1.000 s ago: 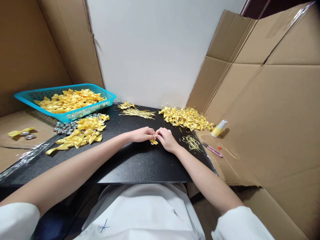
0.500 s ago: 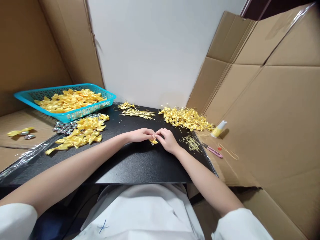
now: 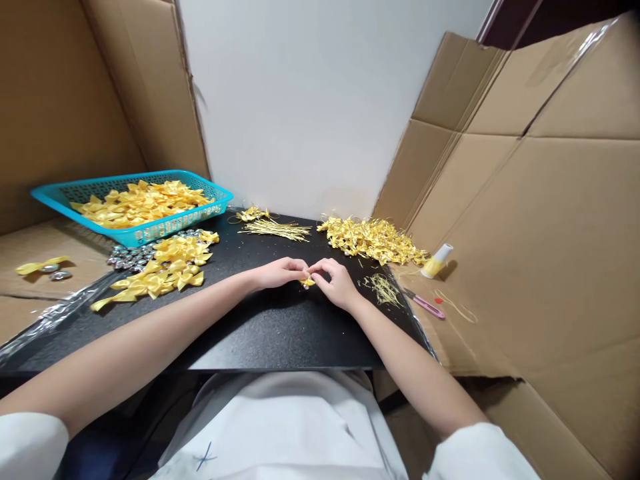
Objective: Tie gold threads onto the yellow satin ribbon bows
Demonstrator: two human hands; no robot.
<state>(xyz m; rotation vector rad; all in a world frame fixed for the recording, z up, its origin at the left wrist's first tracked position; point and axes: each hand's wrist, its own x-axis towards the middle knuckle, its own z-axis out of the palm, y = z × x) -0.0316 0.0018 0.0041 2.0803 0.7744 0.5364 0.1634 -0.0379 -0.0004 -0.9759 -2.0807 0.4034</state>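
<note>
A person in white clothing (image 3: 280, 427) worked with both hands over a black tabletop (image 3: 280, 333), a small yellow bow (image 3: 307, 283) caught between them. The left hand (image 3: 283, 272) was pinched on the bow from one side, and the right hand (image 3: 336, 283) met it from the other, thumb and forefinger tips drawn together at its edge. The visible part of the bow, with a silver spot on it, poked out below the fingertips toward the wearer; fingers covered the remainder, so its long axis could not be told.

Left of the bow lay loose yellow bows (image 3: 175, 260) and silvery beads (image 3: 131, 257), and farther left and beyond it sat a turquoise basket (image 3: 170, 229) heaped with more yellow bows (image 3: 143, 203). Beyond the bow, golden strands (image 3: 277, 230) were laid out roughly crosswise. A pile of yellow pieces (image 3: 373, 239) rose beyond it to the right. Thread scraps (image 3: 384, 289) were scattered right of the bow; farther right were a pink-handled tool (image 3: 425, 305) and a tilted spool (image 3: 437, 261). Nearer the wearer than the bow, crossed blue strokes (image 3: 204, 457) marked the white cloth.
</note>
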